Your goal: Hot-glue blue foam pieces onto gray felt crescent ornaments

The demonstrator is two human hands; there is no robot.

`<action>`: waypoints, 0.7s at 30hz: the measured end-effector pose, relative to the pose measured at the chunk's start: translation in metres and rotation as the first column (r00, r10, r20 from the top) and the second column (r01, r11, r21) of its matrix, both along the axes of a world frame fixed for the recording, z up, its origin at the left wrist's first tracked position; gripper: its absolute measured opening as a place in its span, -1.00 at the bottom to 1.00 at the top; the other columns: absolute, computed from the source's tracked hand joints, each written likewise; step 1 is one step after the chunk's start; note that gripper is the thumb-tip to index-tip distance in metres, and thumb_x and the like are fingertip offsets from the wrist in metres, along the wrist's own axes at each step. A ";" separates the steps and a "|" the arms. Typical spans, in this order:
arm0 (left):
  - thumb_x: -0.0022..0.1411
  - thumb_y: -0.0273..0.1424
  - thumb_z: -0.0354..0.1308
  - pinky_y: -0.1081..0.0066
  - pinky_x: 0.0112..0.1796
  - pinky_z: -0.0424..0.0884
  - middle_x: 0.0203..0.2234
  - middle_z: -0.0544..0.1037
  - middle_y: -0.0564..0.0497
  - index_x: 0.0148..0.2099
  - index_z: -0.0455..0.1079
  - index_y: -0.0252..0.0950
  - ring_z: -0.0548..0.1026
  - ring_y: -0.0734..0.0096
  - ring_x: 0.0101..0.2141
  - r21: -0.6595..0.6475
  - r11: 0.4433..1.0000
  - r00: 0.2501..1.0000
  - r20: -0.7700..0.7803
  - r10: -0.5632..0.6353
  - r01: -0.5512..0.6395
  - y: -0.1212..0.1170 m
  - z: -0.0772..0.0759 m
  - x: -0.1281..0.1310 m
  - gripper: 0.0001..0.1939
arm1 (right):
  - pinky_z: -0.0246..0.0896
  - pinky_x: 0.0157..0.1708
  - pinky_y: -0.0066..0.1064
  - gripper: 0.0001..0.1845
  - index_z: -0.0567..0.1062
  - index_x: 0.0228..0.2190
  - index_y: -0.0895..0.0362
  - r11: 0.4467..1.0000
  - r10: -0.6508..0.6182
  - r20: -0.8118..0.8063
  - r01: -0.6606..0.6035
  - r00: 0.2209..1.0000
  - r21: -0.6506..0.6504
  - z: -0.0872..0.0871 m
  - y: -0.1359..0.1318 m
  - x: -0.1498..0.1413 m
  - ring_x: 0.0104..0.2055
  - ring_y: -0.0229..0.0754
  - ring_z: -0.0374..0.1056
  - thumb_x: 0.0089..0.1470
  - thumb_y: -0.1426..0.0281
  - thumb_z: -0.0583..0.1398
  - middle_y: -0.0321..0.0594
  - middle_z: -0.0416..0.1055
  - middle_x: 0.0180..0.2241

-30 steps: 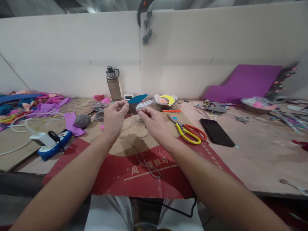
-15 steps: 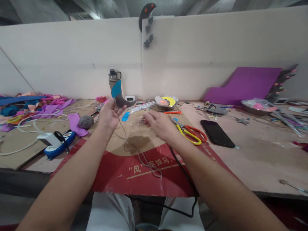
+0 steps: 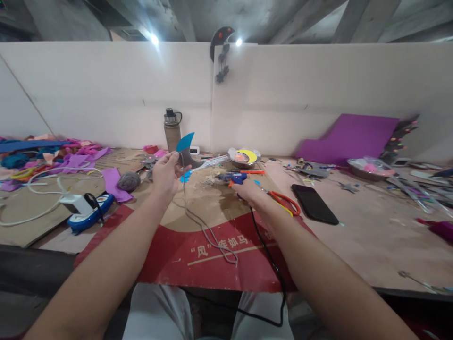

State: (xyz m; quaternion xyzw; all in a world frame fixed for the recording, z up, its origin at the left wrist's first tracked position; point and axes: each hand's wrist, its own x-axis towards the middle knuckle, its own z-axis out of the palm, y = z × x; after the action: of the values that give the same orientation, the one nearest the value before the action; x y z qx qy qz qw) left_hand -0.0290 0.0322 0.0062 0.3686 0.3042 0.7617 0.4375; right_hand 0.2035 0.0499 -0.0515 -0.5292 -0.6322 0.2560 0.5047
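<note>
My left hand (image 3: 165, 174) pinches a grey felt crescent (image 3: 188, 159) with a blue felt piece (image 3: 185, 141) at its upper end. Grey yarn (image 3: 201, 218) hangs from the crescent and trails over the cardboard. My right hand (image 3: 247, 190) is wrapped round a blue glue gun (image 3: 231, 177), whose nozzle points left toward the crescent without touching it. Its black cord (image 3: 264, 243) runs down over the table's front edge. Scissors (image 3: 285, 202) with orange and yellow handles lie just right of my right hand.
A bowl (image 3: 244, 165) holding a yellow crescent stands behind the glue gun. A phone (image 3: 314, 204) lies on the right. Left are a grey yarn ball (image 3: 129, 181), a blue power strip (image 3: 88, 215) and felt scraps (image 3: 71, 158). A bottle (image 3: 172, 134) stands by the back panel.
My left hand has turned the crescent and moved it slightly right and down. My right hand has shifted right, and the glue gun now shows in it. The view has tipped upward.
</note>
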 end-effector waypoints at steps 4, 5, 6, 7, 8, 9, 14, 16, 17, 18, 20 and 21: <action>0.00 -0.38 0.34 0.38 -0.30 0.57 -0.66 0.33 0.23 -0.40 0.36 -0.27 0.26 0.70 -0.68 -0.014 1.000 1.000 -0.001 -0.002 0.002 0.000 -0.001 0.000 -0.81 | 0.25 -0.54 -0.30 -0.82 0.41 -0.34 0.10 0.996 0.006 -0.115 -0.016 0.993 -0.086 0.020 -0.010 -0.006 -0.57 -0.19 0.32 -0.10 0.41 0.15 -0.27 0.39 -0.53; 0.00 -0.38 0.34 0.38 -0.30 0.57 -0.66 0.35 0.21 -0.40 0.36 -0.27 0.28 0.68 -0.67 -0.024 1.000 1.000 -0.001 0.002 -0.002 -0.001 0.000 0.001 -0.81 | 0.29 -0.49 -0.30 -0.74 0.39 -0.24 0.09 0.999 0.038 -0.160 -0.044 0.986 -0.031 0.025 -0.016 -0.010 -0.51 -0.19 0.37 -0.07 0.40 0.14 -0.25 0.43 -0.43; 0.00 -0.37 0.34 0.37 -0.29 0.57 -0.63 0.39 0.19 -0.39 0.36 -0.27 0.33 0.66 -0.64 -0.037 0.999 1.000 -0.002 0.007 -0.007 -0.003 0.001 0.002 -0.81 | 0.32 -0.45 -0.30 -0.69 0.36 -0.18 0.07 0.996 0.083 -0.183 -0.080 0.980 0.025 0.029 -0.023 -0.015 -0.46 -0.19 0.40 -0.04 0.39 0.14 -0.24 0.45 -0.37; 0.00 -0.37 0.34 0.37 -0.29 0.57 -0.60 0.43 0.16 -0.39 0.36 -0.28 0.38 0.63 -0.61 -0.051 0.999 1.000 -0.004 0.013 -0.014 -0.004 0.002 0.004 -0.80 | 0.34 -0.42 -0.32 -0.68 0.33 -0.15 0.06 0.989 0.136 -0.215 -0.119 0.967 0.091 0.033 -0.031 -0.021 -0.41 -0.20 0.42 -0.02 0.38 0.14 -0.22 0.46 -0.29; 0.00 -0.36 0.34 0.36 -0.28 0.57 -0.57 0.46 0.14 -0.39 0.36 -0.28 0.41 0.61 -0.58 -0.060 0.998 1.000 -0.009 0.019 -0.020 -0.006 0.003 0.006 -0.80 | 0.37 -0.38 -0.32 -0.68 0.31 -0.12 0.05 0.971 0.214 -0.256 -0.177 0.943 0.162 0.036 -0.038 -0.025 -0.34 -0.21 0.42 0.01 0.38 0.13 -0.19 0.46 -0.18; -0.01 -0.37 0.34 0.35 -0.28 0.57 -0.56 0.47 0.12 -0.38 0.36 -0.29 0.43 0.59 -0.57 -0.067 0.998 1.000 -0.013 0.019 -0.020 -0.008 0.004 0.008 -0.79 | 0.39 -0.34 -0.33 -0.68 0.29 -0.11 0.05 0.948 0.290 -0.269 -0.238 0.918 0.210 0.038 -0.044 -0.030 -0.29 -0.22 0.42 0.04 0.38 0.12 -0.18 0.44 -0.12; -0.03 -0.40 0.36 0.33 -0.30 0.58 -0.60 0.41 0.18 -0.39 0.38 -0.33 0.27 0.71 -0.67 -0.059 0.998 1.000 -0.015 -0.001 0.000 -0.012 0.004 0.017 -0.79 | 0.36 -0.32 -0.33 -0.80 0.28 -0.17 0.08 0.897 0.395 -0.180 -0.336 0.901 0.287 0.044 -0.063 -0.038 -0.44 -0.32 0.35 0.12 0.43 0.09 -0.24 0.41 -0.21; -0.05 -0.39 0.37 0.32 -0.30 0.58 -0.60 0.39 0.20 -0.38 0.39 -0.34 0.23 0.74 -0.68 -0.045 0.999 1.000 -0.026 -0.010 0.009 -0.012 0.002 0.019 -0.78 | 0.34 -0.31 -0.33 -0.83 0.29 -0.19 0.08 0.894 0.395 -0.127 -0.348 0.910 0.284 0.046 -0.066 -0.038 -0.45 -0.33 0.35 0.13 0.45 0.08 -0.25 0.40 -0.24; -0.06 -0.38 0.38 0.32 -0.31 0.59 -0.59 0.40 0.19 -0.37 0.40 -0.34 0.23 0.73 -0.67 -0.043 0.999 0.999 -0.036 -0.011 0.010 -0.012 0.002 0.019 -0.77 | 0.33 -0.31 -0.33 -0.84 0.29 -0.19 0.08 0.893 0.393 -0.104 -0.353 0.913 0.278 0.047 -0.067 -0.038 -0.44 -0.32 0.34 0.13 0.46 0.08 -0.26 0.39 -0.25; -0.06 -0.37 0.38 0.32 -0.31 0.59 -0.58 0.40 0.18 -0.37 0.40 -0.34 0.24 0.73 -0.66 -0.043 0.999 0.999 -0.047 -0.010 0.008 -0.013 0.002 0.020 -0.76 | 0.33 -0.32 -0.33 -0.84 0.30 -0.20 0.09 0.894 0.390 -0.086 -0.354 0.917 0.275 0.047 -0.068 -0.038 -0.44 -0.32 0.34 0.13 0.47 0.08 -0.26 0.39 -0.27; -0.08 -0.36 0.39 0.31 -0.32 0.59 -0.58 0.40 0.19 -0.37 0.41 -0.34 0.23 0.73 -0.66 -0.046 0.999 0.998 -0.061 -0.005 0.002 -0.014 0.003 0.022 -0.75 | 0.31 -0.34 -0.33 -0.84 0.31 -0.20 0.09 0.893 0.385 -0.061 -0.355 0.921 0.277 0.047 -0.068 -0.039 -0.44 -0.31 0.32 0.13 0.49 0.07 -0.26 0.38 -0.28; -0.08 -0.37 0.39 0.31 -0.32 0.59 -0.59 0.39 0.19 -0.38 0.40 -0.34 0.22 0.73 -0.67 -0.047 0.999 0.998 -0.063 -0.002 -0.001 -0.014 0.003 0.023 -0.75 | 0.31 -0.34 -0.33 -0.84 0.32 -0.21 0.09 0.892 0.383 -0.051 -0.355 0.922 0.281 0.046 -0.068 -0.040 -0.44 -0.31 0.32 0.13 0.49 0.07 -0.25 0.37 -0.28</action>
State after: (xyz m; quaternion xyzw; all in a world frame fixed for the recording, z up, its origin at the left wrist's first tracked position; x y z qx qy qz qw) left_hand -0.0064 0.0181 0.0097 0.3822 0.3356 0.7421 0.4365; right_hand 0.1639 -0.0179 -0.0055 -0.3124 -0.7225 0.2871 0.5459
